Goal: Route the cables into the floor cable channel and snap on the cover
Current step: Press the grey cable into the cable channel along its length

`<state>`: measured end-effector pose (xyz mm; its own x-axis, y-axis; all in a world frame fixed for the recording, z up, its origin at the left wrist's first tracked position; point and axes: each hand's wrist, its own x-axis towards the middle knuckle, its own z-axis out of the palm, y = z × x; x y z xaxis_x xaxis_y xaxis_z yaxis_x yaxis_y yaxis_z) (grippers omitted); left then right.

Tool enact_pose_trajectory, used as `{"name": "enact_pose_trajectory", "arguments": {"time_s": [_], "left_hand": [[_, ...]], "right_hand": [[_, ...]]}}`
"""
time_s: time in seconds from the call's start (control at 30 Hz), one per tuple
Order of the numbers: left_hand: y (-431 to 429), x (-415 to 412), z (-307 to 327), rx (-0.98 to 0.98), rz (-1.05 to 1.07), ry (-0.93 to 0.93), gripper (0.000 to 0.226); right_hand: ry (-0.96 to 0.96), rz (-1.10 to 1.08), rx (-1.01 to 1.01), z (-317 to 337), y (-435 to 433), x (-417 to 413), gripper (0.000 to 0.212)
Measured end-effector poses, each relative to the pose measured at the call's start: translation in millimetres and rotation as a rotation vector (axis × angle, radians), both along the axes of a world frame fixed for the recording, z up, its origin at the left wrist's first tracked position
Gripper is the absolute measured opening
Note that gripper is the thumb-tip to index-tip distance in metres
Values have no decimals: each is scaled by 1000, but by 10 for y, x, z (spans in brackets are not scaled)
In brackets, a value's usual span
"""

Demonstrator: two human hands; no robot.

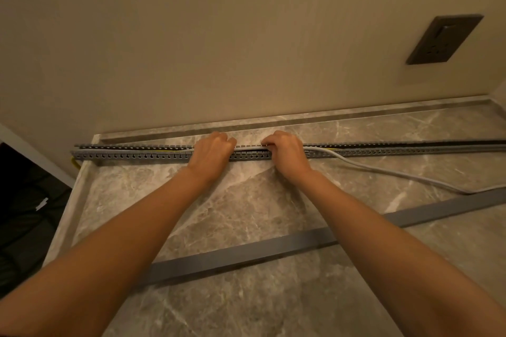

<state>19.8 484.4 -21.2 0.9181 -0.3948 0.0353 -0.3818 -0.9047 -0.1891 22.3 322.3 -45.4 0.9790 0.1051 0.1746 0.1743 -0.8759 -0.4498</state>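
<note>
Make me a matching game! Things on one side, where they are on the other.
Things: 1 cover; 2 grey cable; 3 socket; 4 yellow cable.
Places: A on the wall; B lying loose, nearest the person; C peeking out at the channel's left end; D trailing out of the channel to the right.
Pairs: 1-B, 2-D, 3-A, 4-C.

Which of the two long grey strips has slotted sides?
The channel beside the wall; the cover, lying farther from it, is plain and unslotted.
</note>
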Motion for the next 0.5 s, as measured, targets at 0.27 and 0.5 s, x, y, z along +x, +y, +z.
{"name": "enact_pose_trajectory", "arguments": {"time_s": [0.27, 0.5], "left_hand": [[-148, -58, -47, 54, -8, -25, 23], [-262, -40, -21, -45, 80, 91, 30]], "right_hand": [[-2, -30, 126, -23, -66, -81, 29], [174, 21, 148, 3, -91, -137, 26]]}}
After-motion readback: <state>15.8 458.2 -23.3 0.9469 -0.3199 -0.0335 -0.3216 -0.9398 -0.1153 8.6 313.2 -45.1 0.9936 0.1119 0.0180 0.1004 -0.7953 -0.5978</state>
